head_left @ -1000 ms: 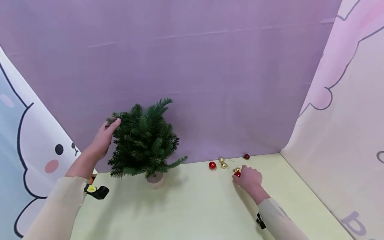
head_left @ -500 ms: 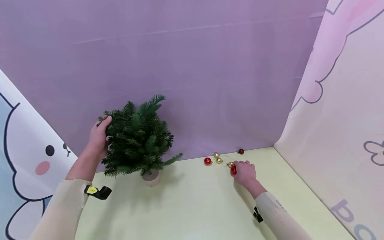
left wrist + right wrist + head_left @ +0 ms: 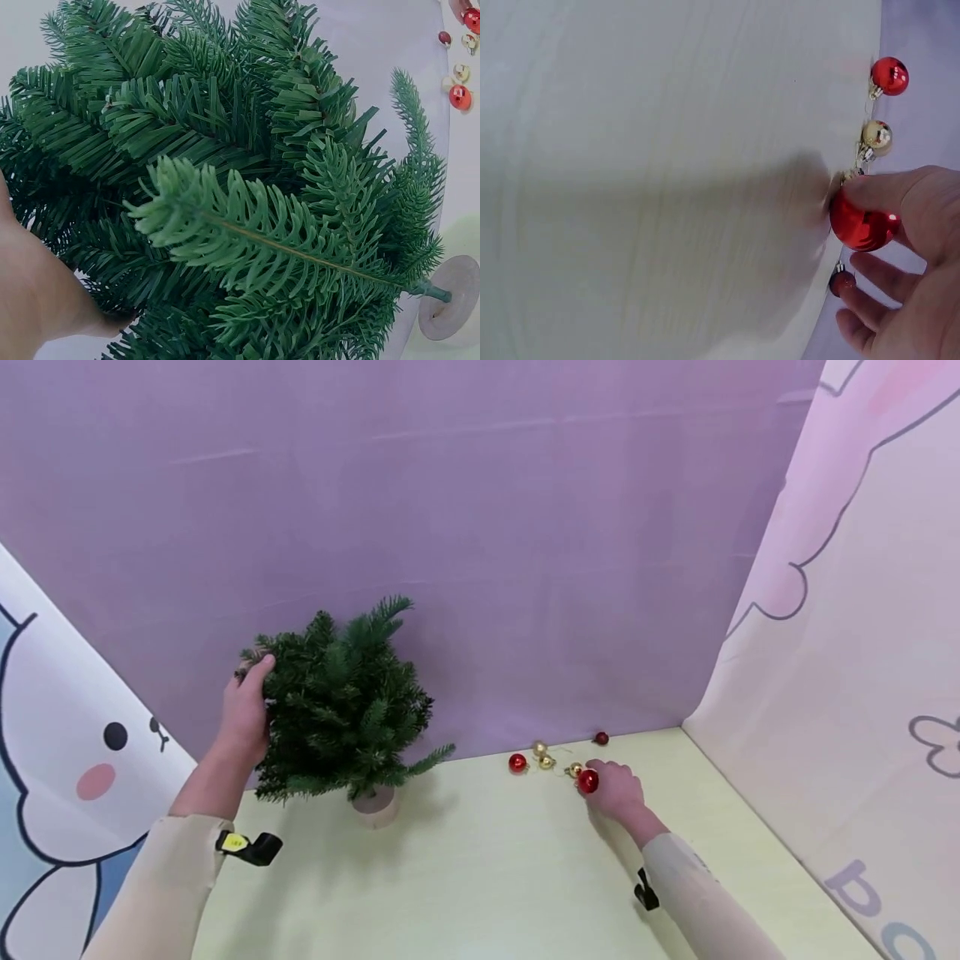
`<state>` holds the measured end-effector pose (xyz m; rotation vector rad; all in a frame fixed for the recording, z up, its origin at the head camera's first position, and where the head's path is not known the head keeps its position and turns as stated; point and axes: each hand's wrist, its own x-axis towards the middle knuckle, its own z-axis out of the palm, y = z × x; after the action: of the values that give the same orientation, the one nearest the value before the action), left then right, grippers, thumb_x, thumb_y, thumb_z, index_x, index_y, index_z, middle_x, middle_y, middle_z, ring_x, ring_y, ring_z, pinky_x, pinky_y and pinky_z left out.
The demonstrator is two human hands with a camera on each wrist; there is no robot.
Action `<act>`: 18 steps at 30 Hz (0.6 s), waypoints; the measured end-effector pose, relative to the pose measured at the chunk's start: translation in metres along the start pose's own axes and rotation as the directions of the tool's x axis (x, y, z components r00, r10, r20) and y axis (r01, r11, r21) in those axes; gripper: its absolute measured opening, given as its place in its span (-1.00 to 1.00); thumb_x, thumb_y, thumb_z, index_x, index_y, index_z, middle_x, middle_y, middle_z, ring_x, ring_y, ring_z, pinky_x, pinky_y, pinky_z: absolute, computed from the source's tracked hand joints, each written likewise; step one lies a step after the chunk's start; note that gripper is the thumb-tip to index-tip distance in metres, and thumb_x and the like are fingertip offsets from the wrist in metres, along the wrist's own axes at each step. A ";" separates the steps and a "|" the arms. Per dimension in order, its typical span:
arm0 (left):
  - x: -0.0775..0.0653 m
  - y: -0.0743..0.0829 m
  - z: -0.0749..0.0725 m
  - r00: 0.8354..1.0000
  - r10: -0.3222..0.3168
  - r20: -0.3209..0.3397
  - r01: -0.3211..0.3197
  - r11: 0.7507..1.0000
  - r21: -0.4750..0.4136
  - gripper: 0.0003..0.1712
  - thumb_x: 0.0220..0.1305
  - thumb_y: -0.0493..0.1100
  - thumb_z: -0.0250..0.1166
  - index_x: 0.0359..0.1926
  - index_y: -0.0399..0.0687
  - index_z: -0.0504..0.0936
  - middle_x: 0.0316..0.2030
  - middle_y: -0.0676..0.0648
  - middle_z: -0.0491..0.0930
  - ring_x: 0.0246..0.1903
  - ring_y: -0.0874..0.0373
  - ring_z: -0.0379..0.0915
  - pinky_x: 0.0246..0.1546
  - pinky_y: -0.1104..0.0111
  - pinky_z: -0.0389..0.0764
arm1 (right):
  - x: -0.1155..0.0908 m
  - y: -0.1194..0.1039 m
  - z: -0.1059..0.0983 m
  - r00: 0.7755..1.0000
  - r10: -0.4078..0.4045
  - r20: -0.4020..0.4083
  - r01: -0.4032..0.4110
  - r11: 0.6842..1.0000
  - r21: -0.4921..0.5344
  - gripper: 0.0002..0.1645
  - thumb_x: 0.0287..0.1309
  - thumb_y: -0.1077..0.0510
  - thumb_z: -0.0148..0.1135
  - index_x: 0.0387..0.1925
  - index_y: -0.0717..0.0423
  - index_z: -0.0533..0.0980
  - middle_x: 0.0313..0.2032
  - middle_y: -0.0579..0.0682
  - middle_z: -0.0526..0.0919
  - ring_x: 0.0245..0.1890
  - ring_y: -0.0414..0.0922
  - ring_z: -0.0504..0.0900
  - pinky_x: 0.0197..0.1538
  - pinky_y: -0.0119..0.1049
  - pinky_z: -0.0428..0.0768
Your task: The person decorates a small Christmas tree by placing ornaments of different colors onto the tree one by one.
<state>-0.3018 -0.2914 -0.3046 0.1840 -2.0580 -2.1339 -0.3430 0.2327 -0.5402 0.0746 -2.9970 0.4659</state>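
Note:
In the head view, my left hand (image 3: 246, 718) holds the left side of a small artificial Christmas tree (image 3: 337, 710), thumb in front and fingers hidden among the branches. The tree leans a little in its pale round pot (image 3: 375, 808) at the left of the table. On the right, my right hand (image 3: 618, 792) pinches a shiny red bauble (image 3: 588, 781). The right wrist view shows the thumb laid over this red bauble (image 3: 864, 225), with the other fingers spread loosely beyond it. A gold bauble (image 3: 574, 769) lies right beside it.
Another red bauble (image 3: 517, 763) and gold baubles (image 3: 546, 762) lie along the back edge of the pale table (image 3: 480, 877). A small dark red bauble (image 3: 602, 738) sits farther right. A purple backdrop (image 3: 525, 568) rises behind, with printed panels on both sides.
The head view has shifted slightly. The red bauble, partly hidden by my right hand before, now shows in front of its fingers. My left hand stays on the tree.

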 end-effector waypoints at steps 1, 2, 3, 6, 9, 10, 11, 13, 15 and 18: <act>0.000 -0.001 0.000 1.000 -0.007 0.001 0.007 1.000 -0.007 0.18 0.33 0.38 0.00 0.47 0.02 -0.63 0.47 -0.01 -0.68 0.42 0.11 -0.66 0.39 0.20 -0.37 | 0.000 0.002 0.001 1.000 0.004 0.005 -0.004 1.000 0.014 -0.28 0.00 -0.05 0.44 0.17 0.16 0.46 -0.10 0.21 0.61 -0.14 0.23 0.52 -0.16 0.18 0.53; 0.001 -0.001 0.001 1.000 -0.016 -0.003 0.016 1.000 -0.008 0.19 0.32 0.39 0.00 0.46 0.02 -0.67 0.46 -0.01 -0.70 0.42 0.10 -0.68 0.39 0.20 -0.38 | 0.000 0.003 0.001 1.000 0.005 0.009 -0.006 1.000 0.023 -0.23 -0.02 -0.05 0.45 0.20 0.18 0.44 -0.07 0.24 0.60 -0.11 0.25 0.50 -0.14 0.20 0.52; 0.001 -0.002 0.001 1.000 -0.025 0.000 0.025 1.000 -0.009 0.21 0.32 0.40 -0.01 0.43 0.03 -0.72 0.45 -0.01 -0.74 0.41 0.07 -0.75 0.39 0.16 -0.43 | 0.001 0.004 0.001 1.000 0.011 0.011 -0.011 1.000 0.028 -0.20 -0.04 -0.06 0.46 0.22 0.19 0.43 -0.05 0.24 0.60 -0.09 0.26 0.49 -0.13 0.20 0.51; 0.000 -0.002 0.001 0.999 -0.038 0.001 0.038 0.999 -0.015 0.20 0.33 0.39 -0.02 0.41 0.05 -0.75 0.44 0.00 -0.77 0.40 0.09 -0.78 0.39 0.16 -0.46 | 0.003 0.006 -0.001 1.000 0.007 0.021 -0.008 0.999 0.042 -0.22 -0.08 -0.04 0.48 0.16 0.21 0.46 -0.08 0.21 0.62 -0.11 0.23 0.51 -0.13 0.17 0.53; -0.001 -0.002 0.000 0.999 -0.046 0.000 0.046 0.999 -0.018 0.19 0.33 0.38 -0.03 0.41 0.07 -0.76 0.43 0.02 -0.78 0.39 0.10 -0.80 0.38 0.15 -0.47 | 0.005 0.006 -0.003 0.999 -0.018 0.033 0.016 0.998 0.062 -0.33 -0.10 -0.01 0.50 0.06 0.20 0.53 -0.16 0.15 0.66 -0.16 0.17 0.55 -0.16 0.09 0.57; -0.001 -0.003 0.000 0.999 -0.051 -0.003 0.051 0.999 -0.017 0.18 0.33 0.38 -0.03 0.41 0.08 -0.75 0.43 0.02 -0.78 0.39 0.10 -0.80 0.38 0.15 -0.46 | 0.005 0.007 -0.004 0.999 -0.025 0.035 0.023 0.997 0.071 -0.35 -0.10 -0.01 0.51 0.03 0.20 0.54 -0.19 0.12 0.66 -0.18 0.14 0.56 -0.16 0.05 0.58; -0.002 -0.003 0.000 0.998 -0.055 -0.005 0.055 0.998 -0.015 0.18 0.33 0.38 -0.04 0.41 0.08 -0.75 0.43 0.02 -0.78 0.39 0.10 -0.79 0.38 0.14 -0.46 | 0.005 0.007 -0.004 0.999 -0.029 0.038 0.025 0.996 0.086 -0.37 -0.11 -0.01 0.52 -0.01 0.20 0.55 -0.22 0.10 0.66 -0.20 0.11 0.58 -0.17 0.00 0.59; -0.002 -0.003 0.000 0.998 -0.060 -0.008 0.059 0.998 -0.014 0.18 0.33 0.38 -0.03 0.42 0.08 -0.75 0.43 0.02 -0.78 0.40 0.09 -0.79 0.38 0.13 -0.46 | 0.006 0.006 -0.006 0.998 -0.043 0.040 0.038 0.992 0.117 -0.38 -0.13 -0.02 0.55 -0.06 0.22 0.55 -0.27 0.05 0.66 -0.24 0.05 0.59 -0.20 -0.06 0.60; -0.002 -0.003 0.000 0.998 -0.059 -0.007 0.059 0.998 -0.009 0.18 0.33 0.39 -0.03 0.42 0.07 -0.74 0.44 0.01 -0.77 0.40 0.09 -0.78 0.38 0.11 -0.46 | 0.006 0.004 -0.010 0.998 -0.045 0.037 0.039 0.988 0.147 -0.37 -0.15 -0.04 0.58 -0.09 0.20 0.54 -0.29 0.00 0.64 -0.27 -0.01 0.59 -0.22 -0.13 0.59; -0.002 -0.004 -0.001 0.999 -0.049 -0.004 0.049 0.999 -0.005 0.17 0.33 0.38 -0.04 0.43 0.06 -0.72 0.44 0.00 -0.75 0.41 0.08 -0.76 0.38 0.09 -0.45 | 0.005 -0.003 -0.018 0.996 -0.083 0.027 0.076 0.978 0.192 -0.35 -0.18 -0.02 0.60 -0.09 0.22 0.52 -0.29 0.01 0.62 -0.29 -0.03 0.57 -0.22 -0.11 0.56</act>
<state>-0.3003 -0.2915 -0.3087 0.2404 -2.0663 -2.1650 -0.3455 0.2354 -0.5221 0.2192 -2.9607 0.7491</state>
